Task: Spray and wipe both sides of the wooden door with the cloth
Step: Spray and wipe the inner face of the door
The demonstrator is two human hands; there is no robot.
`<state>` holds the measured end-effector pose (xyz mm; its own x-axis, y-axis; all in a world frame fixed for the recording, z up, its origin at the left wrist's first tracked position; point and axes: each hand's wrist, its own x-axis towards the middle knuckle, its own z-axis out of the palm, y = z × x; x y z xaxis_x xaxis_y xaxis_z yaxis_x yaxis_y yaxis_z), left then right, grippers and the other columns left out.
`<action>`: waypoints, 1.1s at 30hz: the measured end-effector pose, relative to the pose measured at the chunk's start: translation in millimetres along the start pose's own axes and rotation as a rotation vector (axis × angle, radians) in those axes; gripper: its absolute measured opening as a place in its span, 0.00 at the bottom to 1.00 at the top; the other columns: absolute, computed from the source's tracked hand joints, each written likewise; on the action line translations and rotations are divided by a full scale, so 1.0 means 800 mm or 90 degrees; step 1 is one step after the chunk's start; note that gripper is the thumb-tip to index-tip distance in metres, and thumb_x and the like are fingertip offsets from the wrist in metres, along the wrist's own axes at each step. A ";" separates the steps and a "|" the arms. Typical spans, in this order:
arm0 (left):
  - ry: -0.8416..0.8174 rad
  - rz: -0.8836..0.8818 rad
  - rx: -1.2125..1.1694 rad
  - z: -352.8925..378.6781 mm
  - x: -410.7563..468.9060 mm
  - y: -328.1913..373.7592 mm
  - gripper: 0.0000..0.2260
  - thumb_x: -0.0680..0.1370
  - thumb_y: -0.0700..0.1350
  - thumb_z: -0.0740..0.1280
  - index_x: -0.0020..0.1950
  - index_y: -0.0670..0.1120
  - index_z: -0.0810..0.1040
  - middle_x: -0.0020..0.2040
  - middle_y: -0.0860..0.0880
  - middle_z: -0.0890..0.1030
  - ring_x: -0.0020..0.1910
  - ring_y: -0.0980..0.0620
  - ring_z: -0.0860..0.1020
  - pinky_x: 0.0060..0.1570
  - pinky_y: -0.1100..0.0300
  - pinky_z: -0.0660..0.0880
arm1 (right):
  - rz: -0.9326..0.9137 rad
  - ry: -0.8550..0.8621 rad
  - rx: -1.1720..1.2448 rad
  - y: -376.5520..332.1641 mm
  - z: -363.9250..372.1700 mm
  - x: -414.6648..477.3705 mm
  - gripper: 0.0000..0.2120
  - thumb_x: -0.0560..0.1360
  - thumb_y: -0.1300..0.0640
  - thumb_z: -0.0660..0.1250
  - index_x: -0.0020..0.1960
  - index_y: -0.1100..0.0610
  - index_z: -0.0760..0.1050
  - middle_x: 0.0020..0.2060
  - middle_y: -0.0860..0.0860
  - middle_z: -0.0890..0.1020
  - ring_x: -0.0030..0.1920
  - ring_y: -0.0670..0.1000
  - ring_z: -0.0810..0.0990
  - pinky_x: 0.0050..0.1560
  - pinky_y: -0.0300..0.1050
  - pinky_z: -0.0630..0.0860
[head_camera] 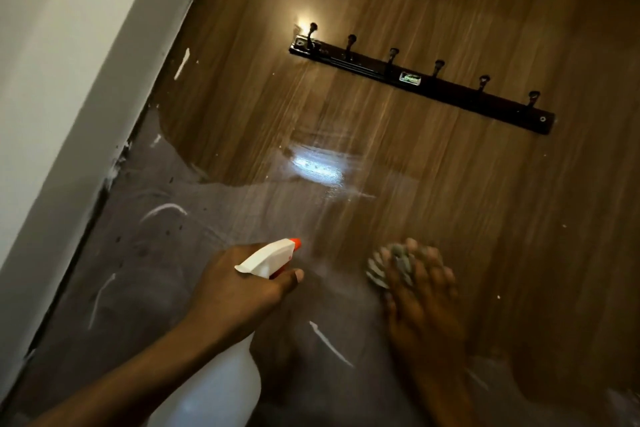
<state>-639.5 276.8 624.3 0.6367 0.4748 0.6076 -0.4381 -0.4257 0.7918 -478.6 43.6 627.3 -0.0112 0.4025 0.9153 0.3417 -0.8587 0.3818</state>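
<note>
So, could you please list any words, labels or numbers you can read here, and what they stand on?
Too blurred to read: the small green label on the black hook rail.
No legible text on the spray bottle, cloth or wooden door.

Legible text: none. 1 label noted: small silvery label plate (410, 77) on the dark hook rail (457, 94), mounted on the wooden door (450, 201), between hooks 3 and 4 from the left (green script lettering, too blurred to read).
</note>
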 end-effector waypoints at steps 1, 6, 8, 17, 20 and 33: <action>-0.015 -0.003 -0.009 -0.010 0.000 -0.006 0.14 0.68 0.57 0.73 0.53 0.63 0.76 0.45 0.53 0.81 0.44 0.51 0.81 0.46 0.56 0.79 | 0.038 0.011 0.000 0.006 -0.003 -0.007 0.24 0.78 0.51 0.57 0.73 0.52 0.71 0.75 0.57 0.66 0.76 0.62 0.64 0.73 0.62 0.62; -0.011 0.015 0.000 -0.066 0.016 -0.027 0.25 0.65 0.64 0.69 0.58 0.53 0.79 0.45 0.49 0.83 0.44 0.50 0.82 0.44 0.53 0.80 | 0.259 0.032 -0.016 -0.038 -0.002 0.110 0.27 0.78 0.51 0.58 0.77 0.53 0.65 0.75 0.62 0.65 0.75 0.65 0.61 0.74 0.63 0.58; 0.000 0.024 -0.002 -0.084 0.023 -0.034 0.25 0.65 0.63 0.69 0.59 0.53 0.79 0.43 0.50 0.82 0.43 0.50 0.81 0.42 0.56 0.78 | 0.204 0.036 0.009 -0.093 0.012 0.165 0.26 0.78 0.50 0.57 0.75 0.53 0.67 0.75 0.60 0.67 0.75 0.64 0.62 0.74 0.62 0.59; 0.017 0.017 -0.002 -0.195 0.043 -0.072 0.09 0.67 0.56 0.73 0.46 0.63 0.79 0.38 0.51 0.84 0.38 0.53 0.82 0.42 0.54 0.80 | -0.077 0.077 0.016 -0.160 0.043 0.067 0.22 0.76 0.54 0.62 0.69 0.54 0.76 0.72 0.58 0.71 0.72 0.63 0.70 0.65 0.64 0.71; 0.015 -0.008 -0.006 -0.232 0.054 -0.083 0.17 0.63 0.62 0.69 0.48 0.59 0.78 0.42 0.53 0.83 0.42 0.52 0.82 0.47 0.54 0.80 | 0.196 0.081 -0.029 -0.143 0.030 0.111 0.25 0.78 0.52 0.58 0.74 0.55 0.70 0.73 0.64 0.69 0.73 0.66 0.67 0.69 0.67 0.65; 0.015 0.034 0.018 -0.298 0.117 -0.115 0.29 0.64 0.64 0.65 0.60 0.50 0.78 0.43 0.49 0.83 0.42 0.50 0.82 0.46 0.56 0.80 | -0.067 0.016 0.020 -0.292 0.072 0.139 0.25 0.77 0.53 0.65 0.73 0.50 0.71 0.75 0.55 0.66 0.76 0.61 0.64 0.72 0.62 0.64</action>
<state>-691.1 543.9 623.7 0.5979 0.4684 0.6505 -0.4532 -0.4719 0.7563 -505.9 307.4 632.7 -0.0724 0.4818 0.8733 0.3669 -0.8013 0.4725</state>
